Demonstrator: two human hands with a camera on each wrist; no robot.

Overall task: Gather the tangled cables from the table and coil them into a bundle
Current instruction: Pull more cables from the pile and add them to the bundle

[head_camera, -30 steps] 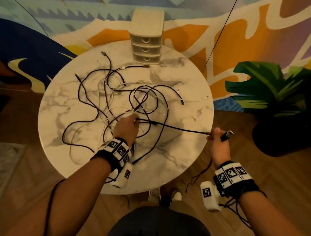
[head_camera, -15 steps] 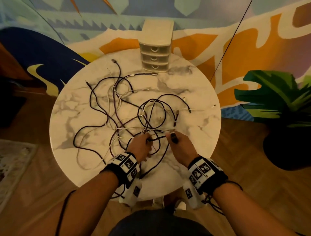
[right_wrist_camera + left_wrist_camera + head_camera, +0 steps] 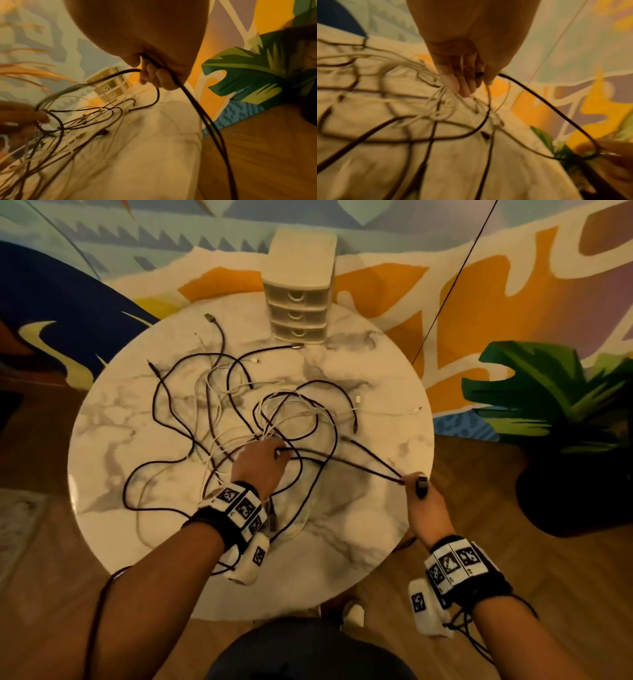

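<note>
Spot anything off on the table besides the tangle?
Nothing damaged or spilled. The cables sprawl knotted across the table; the right hand pulls a black cable taut past the edge, left hand pinning the knot.

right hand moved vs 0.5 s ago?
Yes. The right hand has swung out rightward from mid-table to the table edge, still gripping the black cable.
</note>
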